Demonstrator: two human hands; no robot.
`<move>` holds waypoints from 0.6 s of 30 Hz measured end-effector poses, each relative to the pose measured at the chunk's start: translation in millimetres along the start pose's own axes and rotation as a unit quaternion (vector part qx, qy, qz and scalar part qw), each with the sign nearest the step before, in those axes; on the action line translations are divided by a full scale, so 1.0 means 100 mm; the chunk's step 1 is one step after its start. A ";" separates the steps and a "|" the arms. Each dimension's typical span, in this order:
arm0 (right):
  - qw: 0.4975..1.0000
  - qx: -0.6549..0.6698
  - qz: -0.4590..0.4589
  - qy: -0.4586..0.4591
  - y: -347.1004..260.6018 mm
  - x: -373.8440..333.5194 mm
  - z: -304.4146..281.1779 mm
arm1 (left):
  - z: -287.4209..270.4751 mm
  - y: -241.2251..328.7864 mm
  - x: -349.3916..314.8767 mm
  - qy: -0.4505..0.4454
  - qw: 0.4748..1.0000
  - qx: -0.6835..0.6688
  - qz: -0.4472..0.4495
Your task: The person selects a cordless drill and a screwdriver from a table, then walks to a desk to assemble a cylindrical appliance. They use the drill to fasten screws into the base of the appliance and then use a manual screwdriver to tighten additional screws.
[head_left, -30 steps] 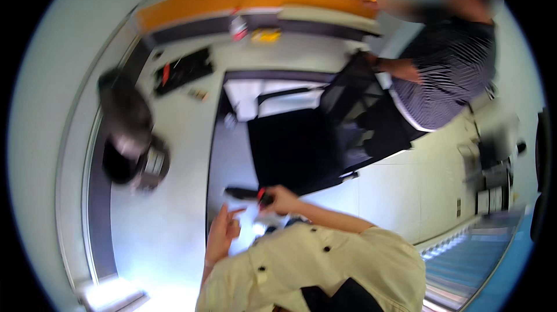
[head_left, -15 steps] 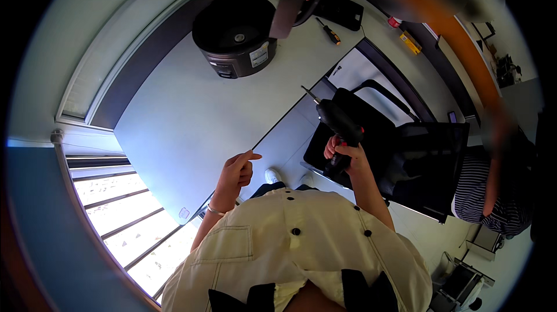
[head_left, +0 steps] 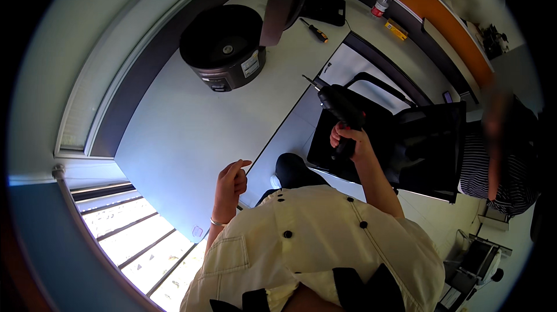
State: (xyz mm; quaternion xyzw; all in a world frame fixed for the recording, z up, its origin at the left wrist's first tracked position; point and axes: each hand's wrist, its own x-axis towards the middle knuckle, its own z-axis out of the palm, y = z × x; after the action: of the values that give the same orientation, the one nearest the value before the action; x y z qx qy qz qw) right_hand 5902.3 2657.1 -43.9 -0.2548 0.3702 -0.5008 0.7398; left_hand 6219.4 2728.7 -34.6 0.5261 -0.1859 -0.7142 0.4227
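My right hand (head_left: 351,139) is wrapped round the grip of a black cordless drill (head_left: 342,107), its bit pointing up and left toward the table edge. Beside the near edge of the pale table (head_left: 174,132), my left hand (head_left: 231,183) has its fingers curled and the index finger bent toward the right. Whether anything small is pinched there, I cannot make out. Farther off on the table stands a black rice cooker (head_left: 212,74), with its lid (head_left: 281,4) raised. A screwdriver (head_left: 317,33) with a black and yellow handle lies right of it.
Behind the screwdriver rests a black case (head_left: 325,9). A bottle (head_left: 381,4) and a yellow box (head_left: 396,29) sit toward the back right. A black chair (head_left: 429,149) stands close at my right, with a person in a striped top (head_left: 493,167) beyond it. A window (head_left: 139,236) is at left.
My view has shifted, so the cooker appears lower and farther left. One of my legs now shows farther forward beside the table. The drill stays in my right hand; my left hand stays curled.
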 end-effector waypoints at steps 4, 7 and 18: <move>0.999 0.034 -0.005 -0.001 -0.03 0.07 -0.08 | 0.02 0.05 0.06 0.017 1.000 -0.006 0.002; 0.998 0.063 -0.004 -0.018 -0.03 0.18 -0.19 | 0.05 0.12 0.10 0.031 0.999 0.009 0.014; 0.967 0.250 0.012 -0.043 -0.30 0.89 -0.74 | 0.30 0.33 0.81 0.042 0.998 0.021 -0.040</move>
State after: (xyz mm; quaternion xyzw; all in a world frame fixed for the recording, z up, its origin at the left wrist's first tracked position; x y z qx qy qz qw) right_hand 5846.2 2562.6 -92.0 -0.0785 0.2040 -0.5573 0.8010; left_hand 6198.4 2639.8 -48.0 0.5716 -0.1619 -0.7036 0.3900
